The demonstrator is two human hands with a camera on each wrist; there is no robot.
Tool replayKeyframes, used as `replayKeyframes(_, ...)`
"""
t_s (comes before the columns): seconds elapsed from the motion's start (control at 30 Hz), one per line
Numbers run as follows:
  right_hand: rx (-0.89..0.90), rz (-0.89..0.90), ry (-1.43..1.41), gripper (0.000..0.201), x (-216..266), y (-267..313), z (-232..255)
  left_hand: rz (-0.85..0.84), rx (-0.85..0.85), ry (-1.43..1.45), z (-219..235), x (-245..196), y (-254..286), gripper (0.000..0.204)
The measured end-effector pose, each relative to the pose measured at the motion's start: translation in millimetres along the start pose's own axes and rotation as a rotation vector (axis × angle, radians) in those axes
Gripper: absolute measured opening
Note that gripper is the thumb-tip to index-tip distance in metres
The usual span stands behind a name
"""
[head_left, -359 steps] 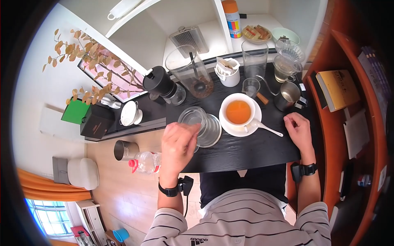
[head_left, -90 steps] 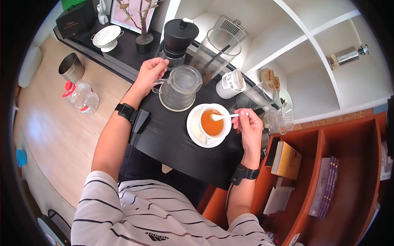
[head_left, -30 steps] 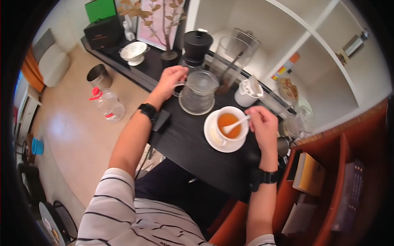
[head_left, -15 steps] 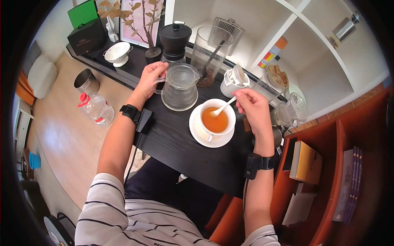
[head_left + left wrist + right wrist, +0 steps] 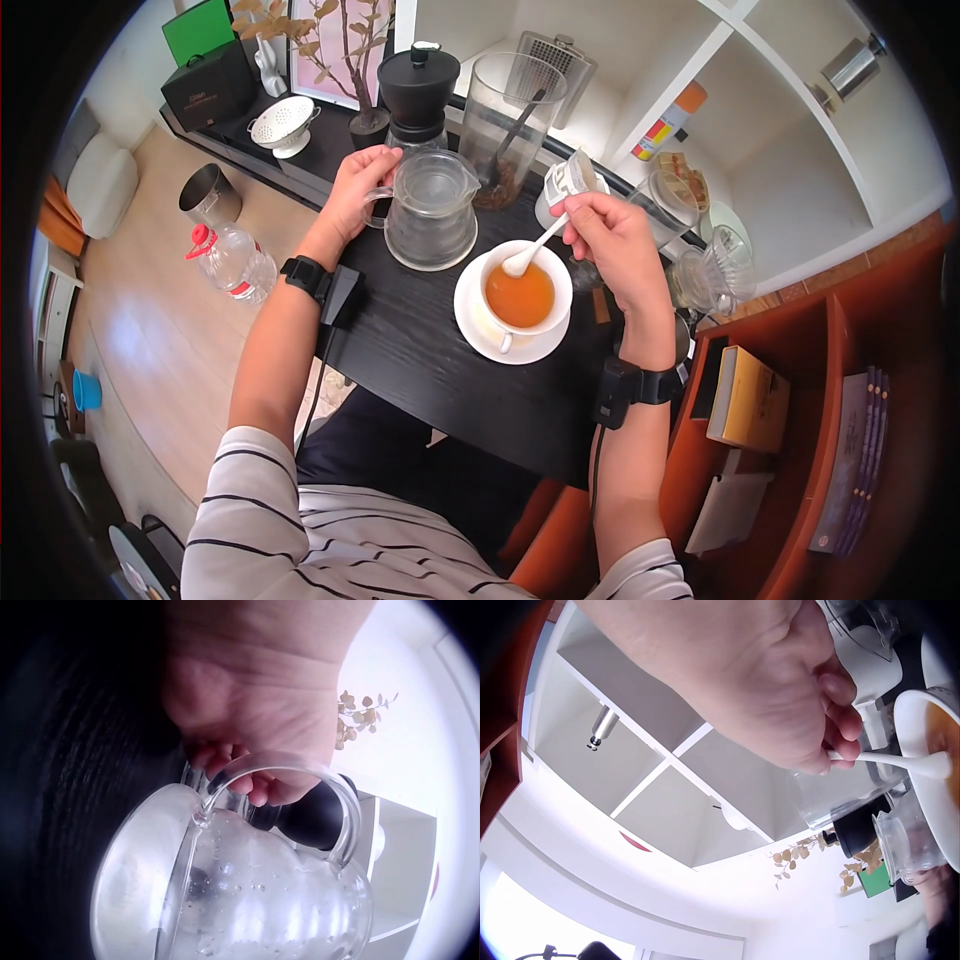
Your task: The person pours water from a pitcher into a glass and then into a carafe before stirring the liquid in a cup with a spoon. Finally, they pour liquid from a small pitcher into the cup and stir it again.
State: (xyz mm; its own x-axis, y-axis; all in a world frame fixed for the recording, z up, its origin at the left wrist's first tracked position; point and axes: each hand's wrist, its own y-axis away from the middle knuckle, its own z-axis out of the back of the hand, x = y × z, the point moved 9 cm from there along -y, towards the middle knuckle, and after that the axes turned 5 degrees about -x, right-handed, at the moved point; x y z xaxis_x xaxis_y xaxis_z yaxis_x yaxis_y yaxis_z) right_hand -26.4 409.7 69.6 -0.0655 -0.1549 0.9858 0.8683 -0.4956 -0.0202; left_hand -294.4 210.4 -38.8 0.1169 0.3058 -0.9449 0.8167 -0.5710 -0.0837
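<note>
A white cup of orange-brown liquid (image 5: 520,298) stands on a white saucer (image 5: 480,338). My right hand (image 5: 620,250) pinches the handle end of a white spoon (image 5: 540,245); the spoon's bowl (image 5: 517,265) lies at the cup's far inner side, partly over the liquid. To the left, a lidded glass jug (image 5: 430,225) stands on the black table. Loosely curled beside its handle is my left hand (image 5: 355,195). In the left wrist view the whole handle loop (image 5: 349,817) shows in front of the fingers of my left hand (image 5: 255,712), which do not wrap it.
Behind the jug stand a black grinder (image 5: 418,90) and a tall glass vessel (image 5: 510,125). A white mug with a paper drip bag (image 5: 570,185) is close behind the right hand. Glassware (image 5: 712,280) stands at the right, near the red-brown shelf (image 5: 800,340).
At first the spoon lay on the saucer and my right hand was empty. Now it holds the spoon, whose bowl has moved toward the cup's far side. My left hand moved from over the jug to its handle.
</note>
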Motion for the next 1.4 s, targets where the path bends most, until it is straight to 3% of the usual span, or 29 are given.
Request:
replayKeyframes(0.13,-0.019,0.061,0.112,0.023,9,2,5,0.001,-0.004,-0.007,-1,0,1,0.030)
replayKeyframes(0.33,-0.011,0.011,0.276,0.022,3,2,15,-0.009,0.014,-0.021,0,-2,2,0.024)
replayKeyframes(0.63,0.211,0.000,0.082,0.019,-7,3,-19,0.014,-0.013,-0.021,0,-3,6,0.022)
replayKeyframes(0.97,0.077,-0.043,0.152,0.023,-12,-2,9,0.041,-0.029,-0.026,3,-3,7,0.021)
replayKeyframes(1.27,0.258,-0.022,0.084,0.019,-9,3,-15,0.039,-0.025,-0.017,5,-3,6,0.019)
replayKeyframes(1.4,0.133,-0.003,0.118,0.018,-9,-1,3,0.047,0.005,-0.014,4,-3,6,0.019)
